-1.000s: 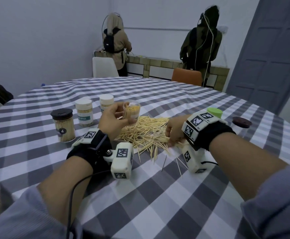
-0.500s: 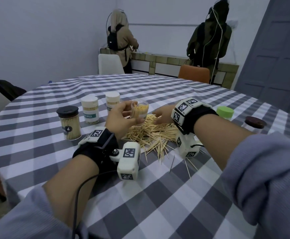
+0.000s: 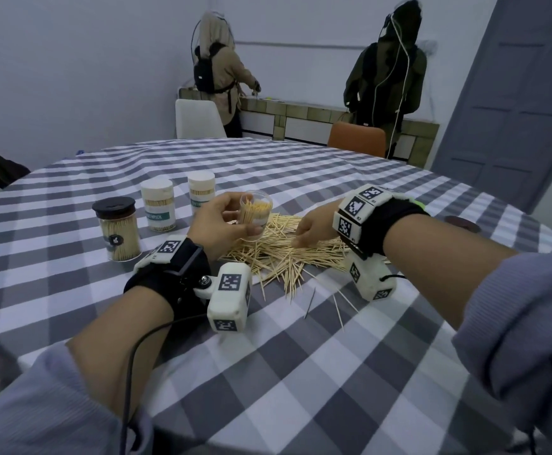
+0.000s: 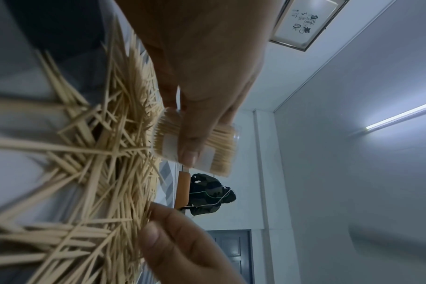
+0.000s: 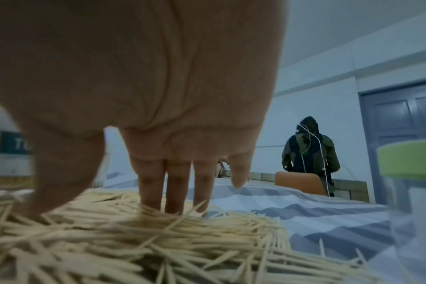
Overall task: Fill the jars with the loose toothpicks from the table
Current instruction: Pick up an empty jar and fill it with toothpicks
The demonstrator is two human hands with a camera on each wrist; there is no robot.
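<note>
The left hand [image 3: 217, 224] has its grip curled round a clear open jar [image 3: 255, 215], partly filled with toothpicks and raised above the checked tabletop [image 3: 300, 372]. The right hand [image 3: 314, 226] reaches down with straight, relaxed fingers [image 5: 174, 188], their tips touching the loose toothpick pile [image 3: 284, 254] that lies between both hands. Three capped jars [image 3: 156, 210] stand left of the pile

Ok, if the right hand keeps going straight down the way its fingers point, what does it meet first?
The toothpick pile. The right hand has straight fingers pointing down, with the tips already at or among the top toothpicks; exact contact depth is unclear. Beneath the pile is only the table.
</note>
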